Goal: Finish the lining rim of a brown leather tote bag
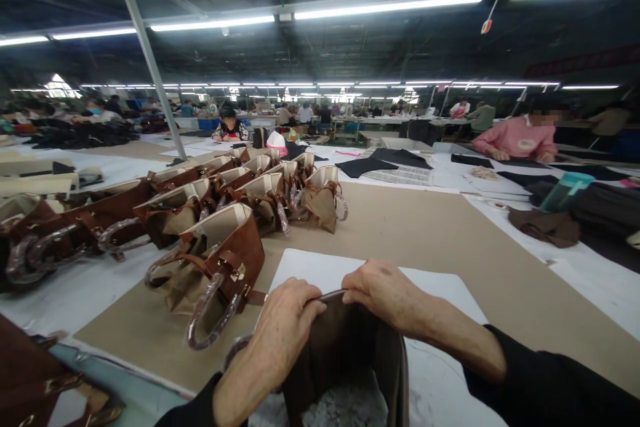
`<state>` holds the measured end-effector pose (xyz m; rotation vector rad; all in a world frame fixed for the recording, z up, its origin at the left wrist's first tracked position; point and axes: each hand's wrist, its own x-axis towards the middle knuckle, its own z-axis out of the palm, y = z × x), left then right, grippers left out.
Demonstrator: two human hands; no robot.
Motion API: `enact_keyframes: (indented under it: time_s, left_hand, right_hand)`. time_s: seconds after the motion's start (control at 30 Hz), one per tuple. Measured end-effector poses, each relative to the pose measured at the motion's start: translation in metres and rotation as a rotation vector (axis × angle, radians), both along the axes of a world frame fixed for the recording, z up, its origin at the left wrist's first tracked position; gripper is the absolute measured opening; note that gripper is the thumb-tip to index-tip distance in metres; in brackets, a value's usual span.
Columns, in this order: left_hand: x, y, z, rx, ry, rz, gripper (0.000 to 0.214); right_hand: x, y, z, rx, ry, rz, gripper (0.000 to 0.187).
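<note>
A dark brown handbag (330, 353) stands open in front of me, its inside facing up. My left hand (287, 320) pinches the far rim of this bag on the left. Close beside it, my right hand (383, 290) grips the same rim a little to the right, fingers over the edge. Whitish crumpled material (350, 403) shows at the bottom of the bag. A white sheet (435, 280) lies under and behind it. Just left of my left hand, a finished-looking brown and tan handbag (225, 260) stands with a plastic-wrapped handle.
Rows of similar handbags (165, 207) fill the table's left side. Brown paper (410, 220) covers the middle of the table. On the right are dark fabric pieces (545, 223) and a teal-lidded bottle (565, 190). A co-worker in pink (523, 137) sits across the table.
</note>
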<state>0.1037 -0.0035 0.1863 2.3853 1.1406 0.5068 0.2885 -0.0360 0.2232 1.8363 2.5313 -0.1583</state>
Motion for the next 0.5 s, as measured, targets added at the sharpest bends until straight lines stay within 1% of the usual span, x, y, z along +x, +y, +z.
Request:
enact_keyframes:
  time_s: [0.1,0.17,0.23,0.37,0.4,0.5]
  left_hand:
    - [0.0,-0.001,-0.003,0.034,0.02,-0.023,0.017]
    - [-0.001,-0.003,-0.004,0.079,0.056,-0.041,0.016]
    - [0.0,-0.006,-0.006,0.128,0.104,-0.054,0.013]
    - [0.005,-0.012,-0.01,0.177,0.17,-0.03,0.01]
    - [0.007,-0.013,-0.011,0.181,0.176,-0.014,0.009]
    - [0.012,-0.015,-0.011,0.181,0.177,0.03,0.008]
  right_hand:
    - [-0.007,0.002,0.002,-0.024,-0.03,0.039,0.019]
    - [-0.009,0.001,0.0,-0.036,-0.01,0.058,0.016]
    - [-0.01,-0.002,-0.003,-0.049,0.018,0.038,0.012]
    - [-0.012,-0.01,-0.011,-0.048,-0.034,-0.046,0.035]
    - [-0.013,-0.011,-0.012,-0.043,-0.062,-0.049,0.036]
    - [-0.016,-0.008,-0.013,-0.024,-0.125,-0.051,0.027]
